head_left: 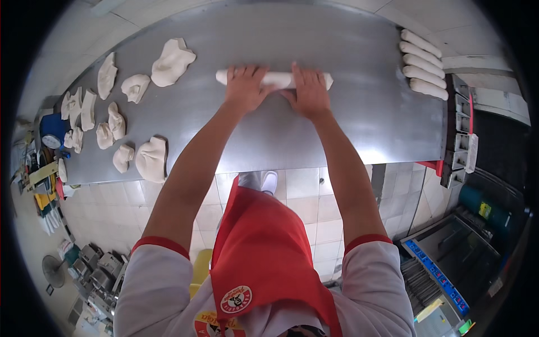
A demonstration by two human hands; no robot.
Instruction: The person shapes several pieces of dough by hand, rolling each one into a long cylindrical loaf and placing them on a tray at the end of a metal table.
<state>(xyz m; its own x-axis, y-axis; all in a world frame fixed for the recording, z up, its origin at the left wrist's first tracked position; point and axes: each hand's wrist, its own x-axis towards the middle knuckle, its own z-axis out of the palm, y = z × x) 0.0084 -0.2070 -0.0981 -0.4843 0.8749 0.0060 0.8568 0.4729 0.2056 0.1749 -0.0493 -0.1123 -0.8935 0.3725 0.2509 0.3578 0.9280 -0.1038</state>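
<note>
A pale dough log (275, 80) lies crosswise on the steel table, its two ends showing past my hands. My left hand (245, 87) rests on its left part, fingers spread and laid over the top. On the right part lies my right hand (310, 91), its fingers likewise stretched across the dough. Both thumbs point inward toward the middle, on the near side of the log. Neither hand is closed around the dough; the palms hide part of it.
Several irregular dough pieces (173, 62) are scattered over the table's left side. At the far right corner, several finished-looking dough logs (424, 66) lie in a row. A blue scale (53, 132) stands beyond the left edge. Metal racks (461, 126) adjoin the right edge of the steel table (359, 129).
</note>
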